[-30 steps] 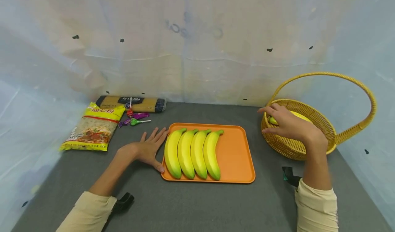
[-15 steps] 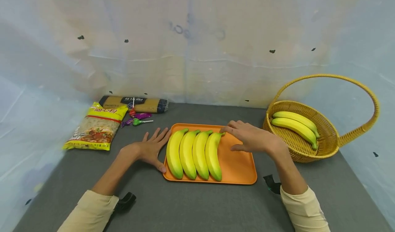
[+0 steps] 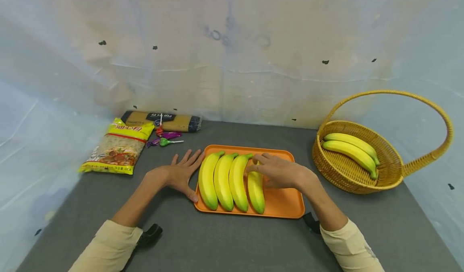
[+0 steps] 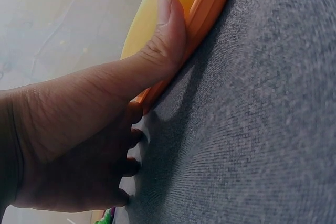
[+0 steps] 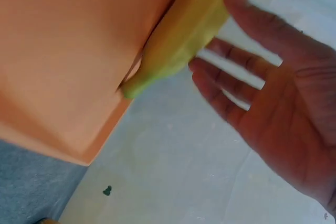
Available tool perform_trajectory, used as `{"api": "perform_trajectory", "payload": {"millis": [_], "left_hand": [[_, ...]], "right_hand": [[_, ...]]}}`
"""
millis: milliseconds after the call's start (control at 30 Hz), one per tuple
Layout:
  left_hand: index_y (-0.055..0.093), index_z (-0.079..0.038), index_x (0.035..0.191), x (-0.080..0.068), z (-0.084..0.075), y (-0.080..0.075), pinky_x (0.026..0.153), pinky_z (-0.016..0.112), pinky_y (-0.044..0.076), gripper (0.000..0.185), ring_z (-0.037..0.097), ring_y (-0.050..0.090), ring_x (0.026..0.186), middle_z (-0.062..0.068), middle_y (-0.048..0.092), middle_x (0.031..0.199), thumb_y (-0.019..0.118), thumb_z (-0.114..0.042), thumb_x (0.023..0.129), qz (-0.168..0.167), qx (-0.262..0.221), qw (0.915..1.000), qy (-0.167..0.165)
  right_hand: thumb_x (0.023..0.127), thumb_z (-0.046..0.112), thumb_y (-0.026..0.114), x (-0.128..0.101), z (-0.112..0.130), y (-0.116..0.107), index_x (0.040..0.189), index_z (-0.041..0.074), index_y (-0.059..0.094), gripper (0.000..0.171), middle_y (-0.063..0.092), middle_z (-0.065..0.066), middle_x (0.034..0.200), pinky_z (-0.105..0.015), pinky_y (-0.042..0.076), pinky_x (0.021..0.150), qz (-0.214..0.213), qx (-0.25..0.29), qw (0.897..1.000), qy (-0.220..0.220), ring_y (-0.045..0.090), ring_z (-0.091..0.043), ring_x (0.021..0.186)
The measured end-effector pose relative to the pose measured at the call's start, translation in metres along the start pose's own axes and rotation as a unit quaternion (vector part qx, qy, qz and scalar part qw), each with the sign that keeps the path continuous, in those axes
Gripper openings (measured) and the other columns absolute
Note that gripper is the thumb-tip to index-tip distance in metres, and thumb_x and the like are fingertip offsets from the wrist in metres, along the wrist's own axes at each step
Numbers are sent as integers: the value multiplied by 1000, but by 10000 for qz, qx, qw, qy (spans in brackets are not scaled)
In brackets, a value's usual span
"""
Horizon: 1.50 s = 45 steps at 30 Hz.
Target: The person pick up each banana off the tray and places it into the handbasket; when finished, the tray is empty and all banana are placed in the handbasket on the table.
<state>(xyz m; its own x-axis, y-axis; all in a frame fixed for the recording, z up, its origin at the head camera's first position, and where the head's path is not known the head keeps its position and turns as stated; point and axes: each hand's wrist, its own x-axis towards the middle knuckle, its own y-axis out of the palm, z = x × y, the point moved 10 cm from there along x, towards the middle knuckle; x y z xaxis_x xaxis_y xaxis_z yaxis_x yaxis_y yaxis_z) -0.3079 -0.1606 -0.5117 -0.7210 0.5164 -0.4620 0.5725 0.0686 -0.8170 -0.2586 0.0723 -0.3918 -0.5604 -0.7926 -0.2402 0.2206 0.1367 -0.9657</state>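
Left hand (image 3: 177,175), fingers spread wide, touches the left edge of the smooth orange rectangular tray (image 3: 286,202) holding four curved yellow-green bananas (image 3: 207,181). Right hand (image 3: 280,173), fingers loosely apart, is at the rightmost banana (image 3: 256,193), partly hiding its stem end in head view; contact unclear.

Left hand (image 3: 181,176): backlit in its wrist view, palm and lower fingers dark.
Right hand (image 3: 277,170): dim, hazy and softly focused in its wrist view.
Bananas (image 3: 223,181) between the 2 hands: evenly lit, pale highlights on top.
Table (image 3: 224,244) near the hands: soft-edged shadows.
Sheet (image 3: 253,91) beyond the hands: diffusely bright, lettering blurred.
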Motion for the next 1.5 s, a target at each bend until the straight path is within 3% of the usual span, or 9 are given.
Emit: {"api": "perform_trajectory", "payload": {"millis": [133,300,500,700,900,1033,1200,1333,1500], "left_hand": [[-16,-24,168,0,1,-1,125,71,-14,158,36,-25,162,3,-26,175,74,-94,57,-12,61,10000,-39],[-16,-24,168,0,3,1,125,71,-14,159,36,-26,161,3,-27,174,75,-93,57,21,44,10000,-48],[-17,-26,167,1,2,1,125,71,-14,158,36,-26,161,2,-27,174,73,-94,57,-10,24,10000,-16],[-17,-26,167,-3,1,-1,125,71,-14,157,36,-26,161,3,-28,174,74,-93,58,1,12,10000,-35],[-17,-25,167,-3,0,-1,124,72,-15,158,36,-27,161,3,-28,174,75,-92,58,21,-61,10000,-16],[-16,-24,168,-2,-2,0,124,72,-15,158,36,-27,161,4,-27,174,75,-92,58,-5,-65,10000,23],[-15,-23,168,-1,-2,0,124,72,-16,159,37,-27,161,4,-27,175,76,-91,58,3,-87,10000,1],[-15,-24,168,-1,-2,0,124,72,-15,158,37,-26,161,4,-26,175,76,-91,58,-12,-88,10000,-4],[-17,-25,167,-3,-1,0,124,71,-15,157,36,-26,162,3,-27,175,76,-91,59,-30,-97,9999,33]], "right_hand": [[92,3,78,1,-11,3,129,18,66,41,54,-10,118,-40,45,83,-58,-150,9993,324,47,-26,101],[90,-1,79,3,-13,5,118,19,66,37,54,-6,113,-39,45,84,-216,-396,9989,162,47,-24,102],[98,13,74,2,-11,-1,120,17,65,24,62,-1,113,-39,50,91,-478,-474,9977,-52,56,-21,101],[102,25,70,-13,-20,-23,133,9,60,36,66,-4,120,-46,50,95,-691,-146,9969,345,59,-24,103],[108,35,59,-44,-38,-60,147,4,53,50,68,-10,129,-51,51,99,-1282,15,9881,855,65,-27,112],[108,33,59,-70,-46,-82,149,1,50,53,68,-13,129,-49,53,95,-1715,-85,9788,1118,67,-29,108],[105,23,64,-104,-46,-110,140,-1,54,44,69,-11,113,-47,52,87,-2469,-159,9625,1116,63,-25,95],[98,13,72,-133,-52,-127,130,1,58,37,64,-4,96,-38,47,79,-3058,-263,9450,1128,56,-17,84],[96,11,74,-167,-81,-126,133,0,57,42,62,-7,98,-34,41,77,-3094,-73,9369,1626,52,-20,87]]}}
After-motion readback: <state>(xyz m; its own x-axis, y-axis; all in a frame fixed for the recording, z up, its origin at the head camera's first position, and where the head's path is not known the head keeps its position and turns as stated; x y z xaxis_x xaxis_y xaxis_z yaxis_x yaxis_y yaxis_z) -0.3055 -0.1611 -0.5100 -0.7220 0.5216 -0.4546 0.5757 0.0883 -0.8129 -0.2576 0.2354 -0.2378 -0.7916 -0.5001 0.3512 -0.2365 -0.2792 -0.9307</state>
